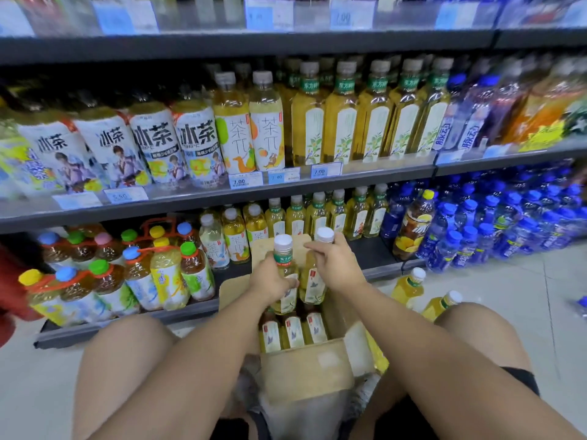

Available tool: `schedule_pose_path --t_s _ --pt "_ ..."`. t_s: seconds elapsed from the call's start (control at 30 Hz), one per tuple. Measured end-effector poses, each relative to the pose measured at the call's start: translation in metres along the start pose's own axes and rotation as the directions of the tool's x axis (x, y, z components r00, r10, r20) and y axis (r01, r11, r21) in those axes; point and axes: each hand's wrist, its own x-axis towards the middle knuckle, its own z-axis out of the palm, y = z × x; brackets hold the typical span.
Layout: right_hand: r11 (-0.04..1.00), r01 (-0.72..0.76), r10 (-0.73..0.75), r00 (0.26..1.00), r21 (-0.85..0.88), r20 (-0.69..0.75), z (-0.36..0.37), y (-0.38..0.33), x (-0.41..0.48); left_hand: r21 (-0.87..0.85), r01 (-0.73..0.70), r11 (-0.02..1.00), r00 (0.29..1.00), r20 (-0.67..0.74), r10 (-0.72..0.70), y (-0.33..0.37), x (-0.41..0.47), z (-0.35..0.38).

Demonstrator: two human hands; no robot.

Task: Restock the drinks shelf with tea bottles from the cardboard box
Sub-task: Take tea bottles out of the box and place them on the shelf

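Observation:
An open cardboard box (pixel 306 373) stands on the floor between my knees, with several yellow tea bottles (pixel 293 331) upright inside. My left hand (pixel 270 282) grips one white-capped tea bottle (pixel 283 249) around its body, lifted above the box. Beside it, my right hand (pixel 333 263) grips a second tea bottle (pixel 313 285) near its neck. Both bottles are upright in front of the bottom shelf (pixel 368 249), where matching tea bottles (pixel 357 214) stand in rows behind a bare strip.
Two more tea bottles (pixel 409 285) stand on the floor right of the box. Large bottles with coloured caps (pixel 133 271) fill the bottom shelf's left, blue water bottles (pixel 495 230) its right. A lemon tea bottle (pixel 413 227) stands at the divider. Upper shelves are packed.

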Motion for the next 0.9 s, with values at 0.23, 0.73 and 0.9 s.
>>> schedule_pose_path --t_s 0.23,0.73,0.9 --pt "0.973 0.227 -0.231 0.952 -0.042 -0.198 -0.145 -0.105 0.038 0.042 -0.252 0.967 0.945 -0.207 0.255 0.114 -0.033 -0.135" --pt "0.836 0.535 -0.522 0.705 -0.122 -0.481 -0.341 -0.293 0.143 0.088 -0.516 0.852 0.667 -0.583 0.464 0.286 -0.037 -0.386" --pt "0.809 0.578 -0.558 0.699 -0.106 -0.448 -0.32 -0.305 0.189 0.097 -0.447 0.889 0.689 -0.597 0.411 0.282 0.007 -0.407"
